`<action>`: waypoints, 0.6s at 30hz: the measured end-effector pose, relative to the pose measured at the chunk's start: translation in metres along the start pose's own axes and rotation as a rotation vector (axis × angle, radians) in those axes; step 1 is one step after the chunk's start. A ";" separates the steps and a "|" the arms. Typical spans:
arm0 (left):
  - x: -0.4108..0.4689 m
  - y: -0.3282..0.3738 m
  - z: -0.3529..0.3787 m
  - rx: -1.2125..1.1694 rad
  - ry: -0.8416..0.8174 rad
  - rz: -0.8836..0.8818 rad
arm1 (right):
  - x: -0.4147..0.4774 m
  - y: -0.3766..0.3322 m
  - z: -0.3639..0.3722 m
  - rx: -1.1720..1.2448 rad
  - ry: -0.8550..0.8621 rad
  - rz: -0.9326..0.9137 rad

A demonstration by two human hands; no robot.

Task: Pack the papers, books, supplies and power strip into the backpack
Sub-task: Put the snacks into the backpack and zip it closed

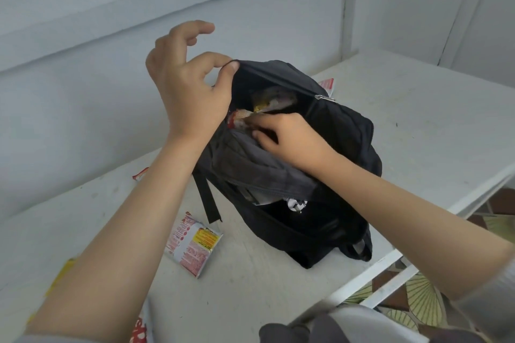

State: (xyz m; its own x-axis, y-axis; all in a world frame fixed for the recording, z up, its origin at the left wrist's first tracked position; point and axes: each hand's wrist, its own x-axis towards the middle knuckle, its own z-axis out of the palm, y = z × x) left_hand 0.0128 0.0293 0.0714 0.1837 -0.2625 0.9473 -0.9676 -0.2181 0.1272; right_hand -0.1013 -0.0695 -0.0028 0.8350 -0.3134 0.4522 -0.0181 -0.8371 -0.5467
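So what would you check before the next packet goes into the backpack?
1. Mouth of the backpack held open: ok, the left hand pinches the rim.
2. The packet in the right hand fully inside: not ok, its end shows at the opening.
3. Room left inside: cannot tell, too dark.
4. The zip slider clear of the opening: ok, off to the side.
5. A spare packet close by on the table: ok.

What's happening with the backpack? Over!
Left hand pinches backpack rim open. Right hand holds red packet in the opening. Loose packet waits on table, nothing blocking.
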 end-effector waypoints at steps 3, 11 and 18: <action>0.001 -0.001 -0.002 0.018 -0.003 0.023 | 0.000 0.002 0.002 0.123 -0.063 -0.036; 0.003 -0.002 -0.005 0.008 -0.033 0.049 | 0.009 0.001 -0.004 0.041 -0.264 -0.052; 0.001 -0.002 -0.011 -0.001 -0.080 0.051 | 0.040 -0.004 0.005 -0.133 -0.441 0.055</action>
State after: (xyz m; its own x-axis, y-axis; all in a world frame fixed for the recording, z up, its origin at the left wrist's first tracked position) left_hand 0.0127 0.0399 0.0751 0.1477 -0.3476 0.9260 -0.9761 -0.2021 0.0798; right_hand -0.0657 -0.0762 0.0142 0.9845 -0.1627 0.0660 -0.1156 -0.8836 -0.4538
